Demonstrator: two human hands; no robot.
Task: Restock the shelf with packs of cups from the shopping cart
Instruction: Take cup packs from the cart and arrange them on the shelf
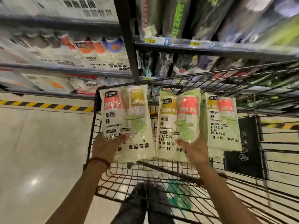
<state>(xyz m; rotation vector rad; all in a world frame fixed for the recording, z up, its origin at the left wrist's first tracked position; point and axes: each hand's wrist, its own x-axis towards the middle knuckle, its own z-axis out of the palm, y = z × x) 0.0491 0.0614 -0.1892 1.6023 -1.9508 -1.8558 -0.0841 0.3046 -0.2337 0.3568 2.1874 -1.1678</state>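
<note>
Cup packs (pixel 127 113) in both hands (pixel 106 147) (pixel 193 149)

Left-hand cup pack (pixel 126 120) is cream and pale green with black lettering, cups banded coral red and mustard. Same colours on the right-hand cup pack (pixel 176 126) and the outer cup pack (pixel 221 123) beside that grip. Red bead bracelet (pixel 100 159) under the left grip, shopping cart (pixel 96 99) black wire, hazard tape (pixel 45 105) yellow-and-black stripes.

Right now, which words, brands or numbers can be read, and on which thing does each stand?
"LUCK IN HAND" and "幸运杯": right pack.
"LUCK IN HAND": middle pack.
"LUCK", rest under the left hand: left pack.
"NOBLE": shelved packs.
Price tags: too blurred.
</note>
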